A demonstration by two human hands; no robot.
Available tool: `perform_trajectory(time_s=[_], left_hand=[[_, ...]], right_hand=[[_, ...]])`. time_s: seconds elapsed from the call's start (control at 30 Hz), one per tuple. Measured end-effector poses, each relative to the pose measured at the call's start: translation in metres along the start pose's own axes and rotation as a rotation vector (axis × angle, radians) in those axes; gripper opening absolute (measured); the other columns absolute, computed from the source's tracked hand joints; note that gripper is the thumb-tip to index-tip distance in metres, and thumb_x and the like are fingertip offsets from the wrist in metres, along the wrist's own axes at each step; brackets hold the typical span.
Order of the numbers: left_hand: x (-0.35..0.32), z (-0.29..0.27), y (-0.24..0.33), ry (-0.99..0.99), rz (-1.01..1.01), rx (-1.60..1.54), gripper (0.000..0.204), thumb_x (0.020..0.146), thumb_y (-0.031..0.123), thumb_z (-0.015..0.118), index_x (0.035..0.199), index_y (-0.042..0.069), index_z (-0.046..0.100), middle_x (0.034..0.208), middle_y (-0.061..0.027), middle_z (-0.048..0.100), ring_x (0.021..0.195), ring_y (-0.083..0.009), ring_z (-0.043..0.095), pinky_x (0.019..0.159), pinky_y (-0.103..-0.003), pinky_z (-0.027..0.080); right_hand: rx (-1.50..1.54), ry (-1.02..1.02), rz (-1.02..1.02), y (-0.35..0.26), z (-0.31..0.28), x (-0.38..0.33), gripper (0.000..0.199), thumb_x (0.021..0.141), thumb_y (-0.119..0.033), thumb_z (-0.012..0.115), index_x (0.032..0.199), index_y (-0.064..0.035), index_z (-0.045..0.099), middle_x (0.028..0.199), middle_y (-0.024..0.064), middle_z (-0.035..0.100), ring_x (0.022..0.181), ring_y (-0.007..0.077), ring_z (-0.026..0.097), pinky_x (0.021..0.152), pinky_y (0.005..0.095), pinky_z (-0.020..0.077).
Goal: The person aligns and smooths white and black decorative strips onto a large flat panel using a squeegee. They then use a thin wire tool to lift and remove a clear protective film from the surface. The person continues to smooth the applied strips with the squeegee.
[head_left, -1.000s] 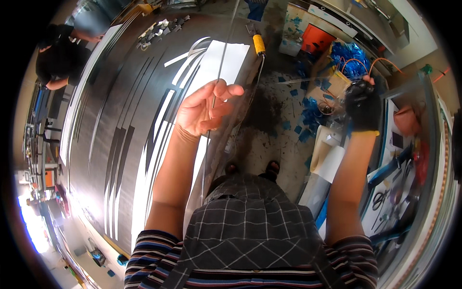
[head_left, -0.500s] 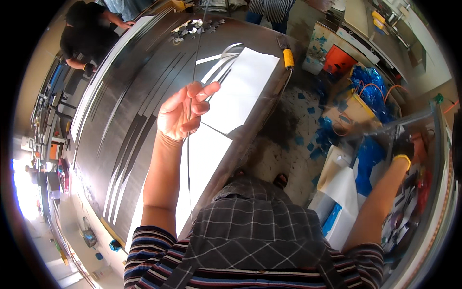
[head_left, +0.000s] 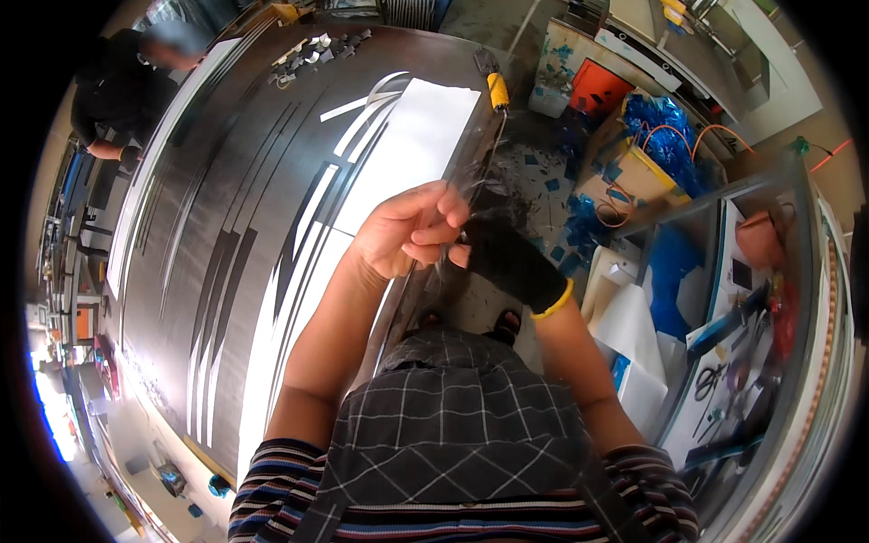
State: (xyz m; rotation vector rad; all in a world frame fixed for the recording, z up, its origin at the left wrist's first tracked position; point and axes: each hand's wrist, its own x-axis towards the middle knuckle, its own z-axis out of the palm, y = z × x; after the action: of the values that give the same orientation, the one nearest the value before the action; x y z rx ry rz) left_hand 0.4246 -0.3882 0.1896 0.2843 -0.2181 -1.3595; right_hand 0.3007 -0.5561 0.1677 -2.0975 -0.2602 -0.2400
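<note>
My bare left hand (head_left: 412,231) is held above the near edge of the table, fingers curled into a pinch. A thin dark strip seen in it earlier is now smeared by motion around the fingertips. My right hand (head_left: 511,262), in a black glove with a yellow cuff, meets it from the right; its fingers are closed close to the left fingertips, and what they hold is hidden. Below and beyond the hands lie a white sheet (head_left: 421,127) and narrow white and dark strips (head_left: 217,299) on the dark tabletop (head_left: 181,235).
A yellow-handled tool (head_left: 498,90) rests at the table's right edge. Small scraps (head_left: 321,54) are piled at the far end. To the right stand a box with blue film (head_left: 665,127) and a tray with scissors (head_left: 709,380). A person in black (head_left: 122,90) works across the table.
My right hand has come from the tray at the right to my left hand. My left hand has moved right and lower. The long strip no longer shows clearly.
</note>
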Motion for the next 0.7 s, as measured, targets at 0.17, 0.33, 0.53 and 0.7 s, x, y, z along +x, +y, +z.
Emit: perform_trajectory(time_s=[0.17,0.33,0.53,0.7], left_hand=[[-0.014,0.014,0.015,-0.089,0.04,-0.039,0.025,0.101,0.02,0.041,0.094,-0.002,0.051,0.103,-0.0127,0.054,0.06,-0.0065,0.041,0.04,-0.014,0.038],[0.007,0.045,0.028,-0.186,0.095,0.016,0.022,0.102,0.018,0.039,0.101,-0.003,0.047,0.14,-0.0227,0.036,0.089,-0.0189,0.054,0.049,-0.024,0.056],[-0.003,0.062,0.061,-0.277,0.121,0.024,0.024,0.102,0.017,0.036,0.106,-0.004,0.048,0.152,-0.0254,0.012,0.132,-0.0402,0.039,0.064,-0.042,0.065],[-0.022,0.066,0.088,-0.357,0.241,0.005,0.022,0.101,0.016,0.039,0.104,-0.003,0.049,0.15,-0.0292,0.017,0.131,-0.039,0.042,0.064,-0.041,0.064]], right_hand=[[-0.048,0.05,0.012,-0.028,-0.014,0.01,0.012,0.091,-0.018,0.056,0.087,-0.0066,0.052,0.085,0.0115,0.057,0.073,0.0274,0.056,0.067,0.0343,0.045],[0.659,0.107,0.216,-0.02,-0.043,0.021,0.01,0.092,-0.012,0.056,0.1,-0.0063,0.056,0.096,0.0093,0.059,0.086,0.0242,0.059,0.078,0.0348,0.0488],[1.644,-0.002,0.072,0.008,-0.13,0.016,0.022,0.099,-0.026,0.048,0.102,-0.0084,0.06,0.093,0.0052,0.063,0.087,0.0159,0.06,0.086,0.0351,0.0488],[1.779,0.251,-0.036,0.039,-0.237,-0.014,0.016,0.095,-0.017,0.048,0.081,-0.0121,0.054,0.073,0.0024,0.056,0.072,0.0143,0.057,0.074,0.0325,0.0465]])
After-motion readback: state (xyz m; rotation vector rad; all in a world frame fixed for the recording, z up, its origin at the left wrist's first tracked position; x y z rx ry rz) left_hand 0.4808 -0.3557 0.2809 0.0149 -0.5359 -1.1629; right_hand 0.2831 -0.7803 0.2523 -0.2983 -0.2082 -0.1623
